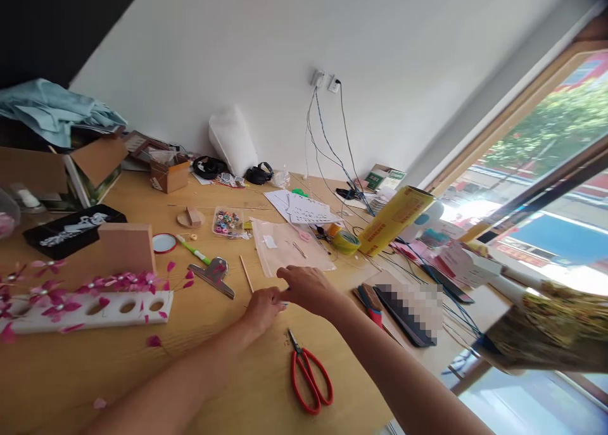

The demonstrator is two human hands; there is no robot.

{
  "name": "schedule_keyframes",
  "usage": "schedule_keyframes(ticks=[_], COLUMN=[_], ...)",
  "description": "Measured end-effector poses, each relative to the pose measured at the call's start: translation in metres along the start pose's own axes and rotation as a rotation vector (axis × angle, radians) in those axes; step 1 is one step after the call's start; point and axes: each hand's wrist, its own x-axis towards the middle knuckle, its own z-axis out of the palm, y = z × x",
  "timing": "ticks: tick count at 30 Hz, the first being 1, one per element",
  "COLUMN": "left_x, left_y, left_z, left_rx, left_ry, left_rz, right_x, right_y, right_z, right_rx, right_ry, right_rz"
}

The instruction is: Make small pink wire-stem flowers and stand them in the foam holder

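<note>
My left hand (pixel 264 307) and my right hand (pixel 306 288) meet over the middle of the wooden table. Both are closed, fingertips together, and whatever they pinch is hidden or too small to name. Just below them lie red-handled scissors (pixel 306 375), blades pointing up toward my hands. A thin wooden stick (pixel 246 273) rests beyond my left hand. Behind my right hand a clear plastic bag (pixel 280 258) lies flat with thin pieces on it. To the left are a metal bulldog clip (pixel 216 275) and a green-handled tool (pixel 194 250).
Pink flowers (pixel 59 305) stand along a white foam strip with holes (pixel 128 319) at left. A bead box (pixel 228 223), papers (pixel 304 208), yellow tape (pixel 345 242) and a yellow film roll (pixel 396 220) sit farther back. A phone-like dark slab (pixel 403 318) lies at right.
</note>
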Motion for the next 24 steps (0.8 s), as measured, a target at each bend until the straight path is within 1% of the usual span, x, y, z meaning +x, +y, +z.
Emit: schedule_keyframes(ticks=[2,4,6,9,11,13,17,19,24], left_x=[0.001,0.001,0.0,-0.002,-0.003,-0.002,0.002,0.002,0.002], left_y=[0.0,0.001,0.001,0.001,0.001,0.0,-0.003,-0.004,-0.004], left_z=[0.001,0.002,0.003,0.004,0.005,0.005,0.005,0.005,0.006], left_rx=[0.009,0.009,0.003,-0.011,-0.013,-0.004,0.026,0.034,0.049], left_ry=[0.001,0.006,0.013,0.013,0.01,0.01,0.009,0.006,0.001], left_rz=[-0.011,-0.016,-0.01,0.016,0.026,0.017,-0.009,-0.003,-0.001], right_x=[-0.002,-0.002,-0.001,0.001,0.002,0.001,-0.002,-0.002,0.001], right_y=[0.003,0.003,0.001,-0.004,-0.006,-0.005,0.0,0.002,0.001], right_z=[0.001,0.007,0.015,0.022,0.021,0.016,0.008,0.008,0.013], right_rx=[0.008,0.008,0.005,-0.011,-0.017,-0.009,0.028,0.036,0.044], right_ry=[-0.005,-0.015,-0.015,-0.012,-0.021,-0.027,-0.034,-0.04,-0.032], right_rz=[-0.058,-0.071,-0.03,0.073,0.126,0.134,0.039,0.031,0.077])
